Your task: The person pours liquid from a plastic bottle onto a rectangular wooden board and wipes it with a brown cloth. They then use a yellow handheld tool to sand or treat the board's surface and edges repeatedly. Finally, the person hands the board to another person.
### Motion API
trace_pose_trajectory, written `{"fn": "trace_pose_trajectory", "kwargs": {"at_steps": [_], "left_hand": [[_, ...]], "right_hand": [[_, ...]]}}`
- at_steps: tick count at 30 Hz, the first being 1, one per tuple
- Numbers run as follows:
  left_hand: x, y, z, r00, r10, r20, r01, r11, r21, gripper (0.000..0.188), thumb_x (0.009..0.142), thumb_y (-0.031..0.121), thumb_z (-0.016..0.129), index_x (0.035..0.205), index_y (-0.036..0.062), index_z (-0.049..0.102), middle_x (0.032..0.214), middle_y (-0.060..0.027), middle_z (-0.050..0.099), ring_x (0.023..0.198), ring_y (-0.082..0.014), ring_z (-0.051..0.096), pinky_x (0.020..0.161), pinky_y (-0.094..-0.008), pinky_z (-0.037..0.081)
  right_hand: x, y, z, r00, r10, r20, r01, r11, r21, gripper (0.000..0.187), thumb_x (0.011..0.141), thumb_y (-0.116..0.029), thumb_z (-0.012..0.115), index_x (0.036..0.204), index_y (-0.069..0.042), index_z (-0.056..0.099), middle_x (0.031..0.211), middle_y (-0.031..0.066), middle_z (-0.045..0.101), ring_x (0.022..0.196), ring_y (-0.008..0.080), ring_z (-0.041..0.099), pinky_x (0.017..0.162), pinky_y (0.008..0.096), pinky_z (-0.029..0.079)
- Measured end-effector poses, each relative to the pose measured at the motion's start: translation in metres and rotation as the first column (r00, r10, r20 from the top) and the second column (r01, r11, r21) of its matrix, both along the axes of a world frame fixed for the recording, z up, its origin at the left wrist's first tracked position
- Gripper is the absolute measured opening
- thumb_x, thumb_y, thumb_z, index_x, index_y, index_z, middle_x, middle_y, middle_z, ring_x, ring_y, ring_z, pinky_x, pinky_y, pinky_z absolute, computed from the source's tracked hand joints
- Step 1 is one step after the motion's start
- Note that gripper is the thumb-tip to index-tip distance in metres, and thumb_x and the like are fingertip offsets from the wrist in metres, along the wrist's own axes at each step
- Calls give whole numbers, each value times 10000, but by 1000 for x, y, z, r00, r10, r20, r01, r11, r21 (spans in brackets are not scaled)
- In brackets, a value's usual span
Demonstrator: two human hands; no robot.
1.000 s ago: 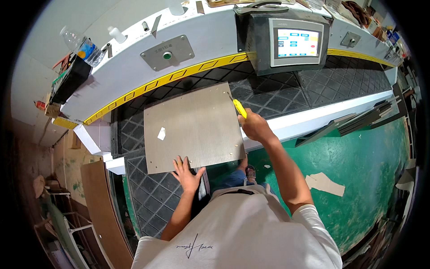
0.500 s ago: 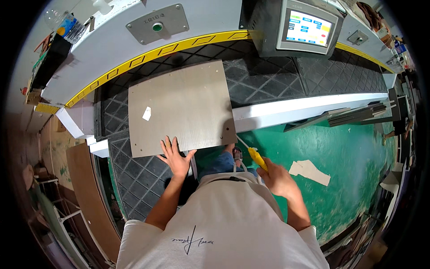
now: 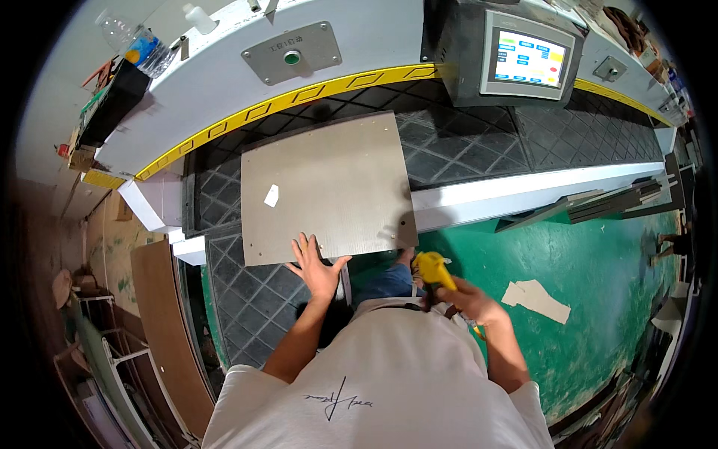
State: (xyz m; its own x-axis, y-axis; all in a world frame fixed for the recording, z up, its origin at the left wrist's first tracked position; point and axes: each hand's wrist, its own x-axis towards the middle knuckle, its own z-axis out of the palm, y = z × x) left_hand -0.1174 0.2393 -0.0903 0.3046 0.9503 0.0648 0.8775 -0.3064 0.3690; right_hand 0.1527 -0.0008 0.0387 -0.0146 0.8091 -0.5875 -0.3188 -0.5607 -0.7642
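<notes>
A flat grey-brown wood-grain panel [image 3: 336, 187] with small holes along its edges and a white label [image 3: 271, 196] lies on the black ribbed bed [image 3: 467, 138]. My left hand [image 3: 317, 275] rests with spread fingers on the panel's near edge. Just beyond the panel's near right corner, my right hand [image 3: 473, 301] grips a yellow air blow gun [image 3: 435, 271]. The gun's nozzle is hard to make out, and my fingers partly hide its handle. A bit of yellow-orange hose [image 3: 477, 331] shows below that hand.
A touchscreen [image 3: 526, 57] stands behind the bed, beside a plate with a green button [image 3: 292, 57]. Stacked boards [image 3: 613, 200] lean at the right. A torn pale sheet [image 3: 536, 301] lies on the green floor. A tall brown board [image 3: 170, 322] stands at the left.
The blow gun has swung in my right hand, its yellow body now raised and its thin nozzle no longer plain. The whole view has shifted slightly. My left hand stays on the panel.
</notes>
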Motion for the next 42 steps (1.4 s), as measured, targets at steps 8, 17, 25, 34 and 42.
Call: {"fn": "trace_pose_trajectory", "kwargs": {"at_steps": [8,17,25,34,42], "left_hand": [[17,64,1,999,39,12,-39,999,-13,1132,666,666,849,1523,46,445,1684,-176,275,1587,-393,127,1177,-769,50],[26,166,-3,997,80,-2,-80,997,-13,1111,705,660,834,1557,83,415,1694,-136,267,1595,-349,121,1203,-741,77],[27,194,-15,999,34,-34,-32,997,63,1147,717,784,733,1561,77,408,1705,-161,220,1602,-338,80,1187,-767,12],[24,190,-5,999,20,-27,-20,1000,9,1081,755,739,746,1554,98,401,1716,-146,172,1604,-322,77,1180,-776,9],[24,187,-3,1000,12,-5,-12,1000,10,1087,747,715,770,1567,115,382,1716,-147,169,1605,-318,73,1183,-770,-13]], "right_hand": [[-27,13,-29,517,-486,-704,584,802,-124,615,838,-85,505,1445,10,477,1330,209,616,1249,358,603,1053,492,508],[-31,31,-1,699,-327,-635,423,906,-1,704,918,-227,564,1557,-6,367,1453,206,547,1362,343,531,1078,513,490],[-3,73,-6,666,-153,-730,319,943,93,592,999,-129,527,1524,60,330,1473,282,482,1361,452,515,811,507,670],[-27,209,108,964,-152,-218,230,885,404,650,937,28,516,1553,-24,317,1419,180,560,1335,334,580,781,404,677],[-60,261,126,937,-269,-223,346,794,499,592,965,20,485,1519,-48,288,1421,132,502,1344,275,535,765,398,687]]}}
